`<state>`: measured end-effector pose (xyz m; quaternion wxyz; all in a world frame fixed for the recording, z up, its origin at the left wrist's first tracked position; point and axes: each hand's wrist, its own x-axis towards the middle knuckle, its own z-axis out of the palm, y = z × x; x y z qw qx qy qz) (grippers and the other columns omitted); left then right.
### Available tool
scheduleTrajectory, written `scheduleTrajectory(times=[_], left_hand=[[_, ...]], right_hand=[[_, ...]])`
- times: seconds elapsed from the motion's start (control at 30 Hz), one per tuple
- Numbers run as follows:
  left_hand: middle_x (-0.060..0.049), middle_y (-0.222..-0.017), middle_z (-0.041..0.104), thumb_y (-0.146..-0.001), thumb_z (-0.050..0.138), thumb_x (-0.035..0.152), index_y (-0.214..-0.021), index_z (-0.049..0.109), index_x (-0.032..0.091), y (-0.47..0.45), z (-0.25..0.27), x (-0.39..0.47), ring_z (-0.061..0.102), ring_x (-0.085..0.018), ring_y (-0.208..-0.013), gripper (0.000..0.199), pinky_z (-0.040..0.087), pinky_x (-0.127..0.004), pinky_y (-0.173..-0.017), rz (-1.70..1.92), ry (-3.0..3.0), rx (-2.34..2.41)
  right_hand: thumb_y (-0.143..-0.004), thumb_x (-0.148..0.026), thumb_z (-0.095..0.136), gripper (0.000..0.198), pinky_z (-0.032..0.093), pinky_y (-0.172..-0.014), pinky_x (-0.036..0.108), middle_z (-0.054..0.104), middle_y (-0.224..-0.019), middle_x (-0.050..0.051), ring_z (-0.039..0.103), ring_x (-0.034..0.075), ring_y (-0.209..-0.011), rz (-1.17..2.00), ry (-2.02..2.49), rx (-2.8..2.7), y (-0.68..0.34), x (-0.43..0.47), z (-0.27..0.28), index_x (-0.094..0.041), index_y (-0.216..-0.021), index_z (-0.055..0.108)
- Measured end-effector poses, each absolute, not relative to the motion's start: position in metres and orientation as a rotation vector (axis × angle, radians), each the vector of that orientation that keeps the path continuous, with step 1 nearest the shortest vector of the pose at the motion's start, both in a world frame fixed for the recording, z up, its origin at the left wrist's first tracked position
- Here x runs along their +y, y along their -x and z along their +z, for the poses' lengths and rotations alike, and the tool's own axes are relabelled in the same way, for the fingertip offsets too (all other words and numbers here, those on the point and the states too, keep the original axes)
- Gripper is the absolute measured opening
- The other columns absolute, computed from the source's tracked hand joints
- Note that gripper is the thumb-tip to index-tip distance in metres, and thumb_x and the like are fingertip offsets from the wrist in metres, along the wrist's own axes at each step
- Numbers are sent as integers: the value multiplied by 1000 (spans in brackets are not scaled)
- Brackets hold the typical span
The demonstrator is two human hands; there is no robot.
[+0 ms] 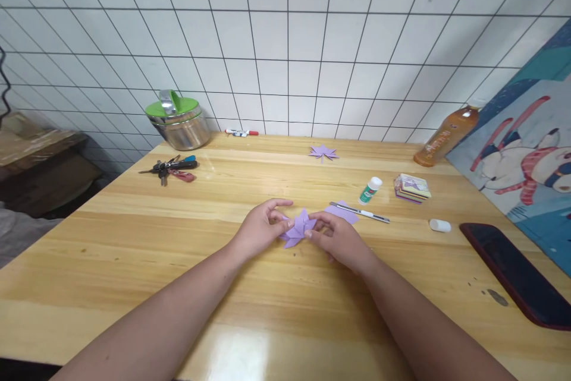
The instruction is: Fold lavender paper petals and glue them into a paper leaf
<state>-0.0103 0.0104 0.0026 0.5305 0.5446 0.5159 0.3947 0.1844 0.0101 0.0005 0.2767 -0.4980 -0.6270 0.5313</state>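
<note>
Head view: the left hand [259, 231] pinches one side of a folded purple paper [298, 230] with its thumb, while its index finger is stretched forward. The right hand [341, 239] pinches the opposite side, thumb against fingers. The paper is between both hands, over the wooden table [134, 286]; whether it touches, I cannot tell. Beyond the right hand, a pen [366, 213] lies across a purple sheet [343, 214], near a glue stick [369, 192].

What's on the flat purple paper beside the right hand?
A slim pen lies across the flat purple paper, jutting past its edge; the strip beneath the pen is hidden.
</note>
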Motion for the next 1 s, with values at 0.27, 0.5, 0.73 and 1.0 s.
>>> scheduleTrajectory(times=[0.27,0.5,0.73,1.0], left_hand=[[-6,-104,62,-72,65,39,-115,56,24,12,10,3,53,-25,-102,47,37,-44,-93,1098,-2113,1541],[-8,-127,51,-81,55,38,-133,40,24,-7,7,-21,43,-25,-116,55,32,-41,-97,468,-2698,1357],[-7,-138,44,-88,28,56,-137,33,22,0,-6,-16,32,-26,-128,60,9,-49,-108,270,-2729,1494],[-7,-145,34,-89,23,56,-140,30,23,15,-13,3,19,-29,-135,61,3,-57,-106,265,-2622,1700]], right_hand=[[-74,-42,57,26,32,-36,19,44,-47,-6,37,7,-37,1247,1485,-1652,-185,16,-1,-18,-66,55],[-78,-42,51,35,38,-46,23,61,-64,-2,49,11,-47,1032,1619,-1689,-190,24,-4,-20,-102,63],[-80,-34,50,25,39,-70,29,64,-84,1,56,18,-81,289,1847,-2007,-221,25,14,-26,-99,64],[-79,-42,51,35,37,-83,34,61,-96,10,49,25,-98,50,1946,-2306,-221,21,11,-18,-99,64]])
